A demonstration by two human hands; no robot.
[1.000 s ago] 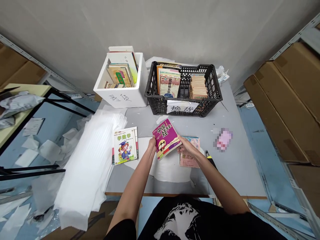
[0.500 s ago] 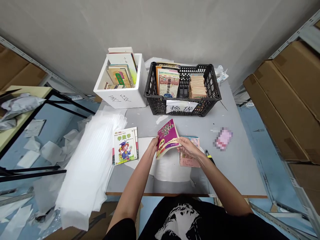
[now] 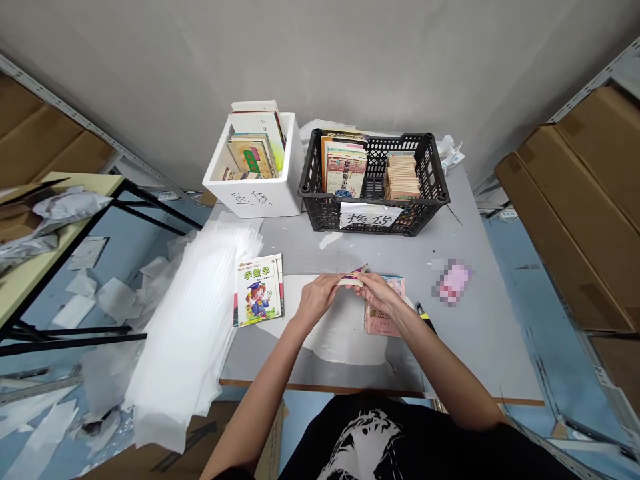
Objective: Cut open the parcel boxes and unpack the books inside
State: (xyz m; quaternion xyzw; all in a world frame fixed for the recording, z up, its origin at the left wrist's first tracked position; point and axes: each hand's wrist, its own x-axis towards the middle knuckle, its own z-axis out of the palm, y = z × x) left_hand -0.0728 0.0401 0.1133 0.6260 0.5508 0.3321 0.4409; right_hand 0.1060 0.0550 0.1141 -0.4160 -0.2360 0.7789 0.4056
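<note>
A thin purple book (image 3: 352, 278) is held up between both hands over the middle of the table, tipped so that mostly its edge shows. My left hand (image 3: 320, 295) grips its left side, and my right hand (image 3: 376, 291) grips the right side. Under my right forearm and hand lies a pink book (image 3: 383, 320), partly covered by them. To the left, a book with a cartoon child on its cover (image 3: 259, 293) rests on another book. White sheet material (image 3: 345, 340) is spread on the table below my hands.
At the back stand a white foam box (image 3: 255, 200) of books and a black crate (image 3: 320, 217) holding more books. A stack of white foam sheets (image 3: 190, 333) hangs over the table's left front. On the right lie a cutter knife (image 3: 425, 317) and a blurred pink item (image 3: 454, 282).
The purple book has turned from cover facing up to nearly edge-on. My left hand has moved over its near-left edge. The view has shifted slightly.
</note>
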